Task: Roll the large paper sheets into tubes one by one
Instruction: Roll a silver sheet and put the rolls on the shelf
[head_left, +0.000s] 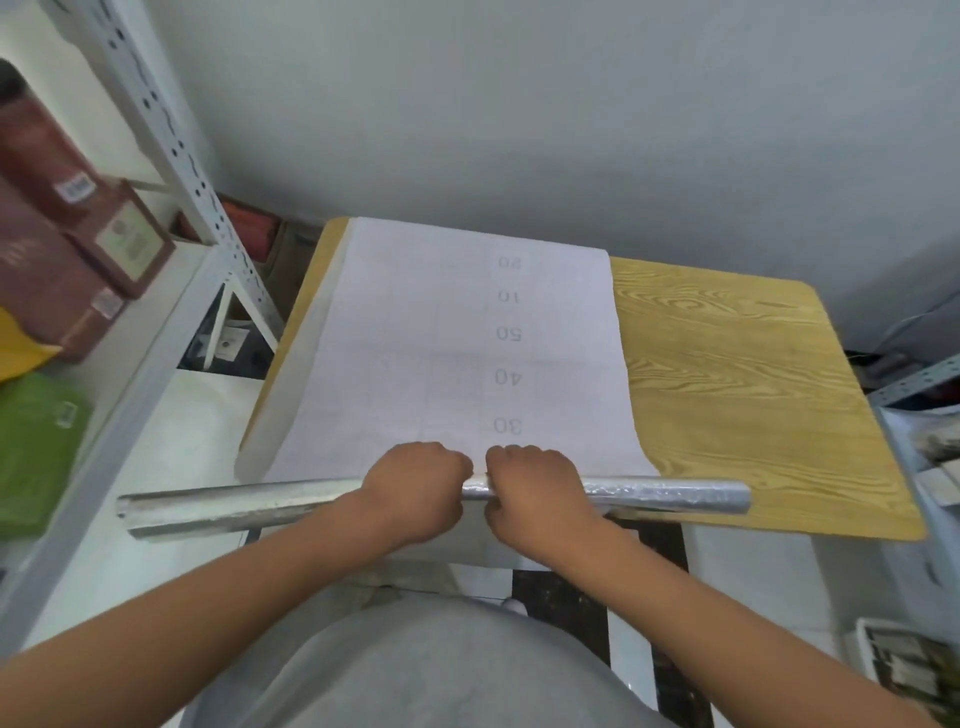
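A large white paper sheet with a faint grid and printed numbers lies flat along the left half of a wooden table. Its near end is wound into a long silvery tube that crosses the table's front edge and juts out past both sides. My left hand and my right hand sit side by side at the tube's middle, fingers curled over it and gripping it. The part of the roll under the hands is hidden.
A white metal shelf rack stands on the left with maroon boxes and a green bag. Another shelf corner with printed papers is at the right. A grey wall is just behind the table.
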